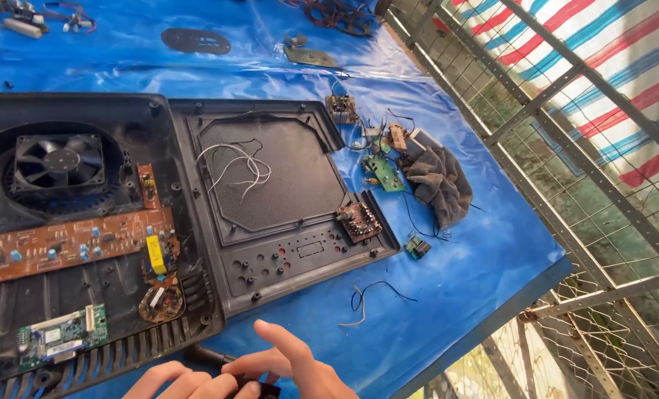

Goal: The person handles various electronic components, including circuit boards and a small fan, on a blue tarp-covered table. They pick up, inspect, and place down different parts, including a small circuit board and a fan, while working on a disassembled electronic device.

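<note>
At the black casing's (196, 222) near edge: left hand (178, 384) curling loosely, right hand (292, 366) pinching a small dark tool (252, 386), forefinger spreading outward.

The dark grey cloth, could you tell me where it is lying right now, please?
In the head view the dark grey cloth lies crumpled on the blue tarp, right of centre, just right of a small green circuit board and near the wire fence.

bare hands (270, 373), no sleeves

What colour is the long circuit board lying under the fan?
The long circuit board is orange-brown, seen best in the head view.
</note>
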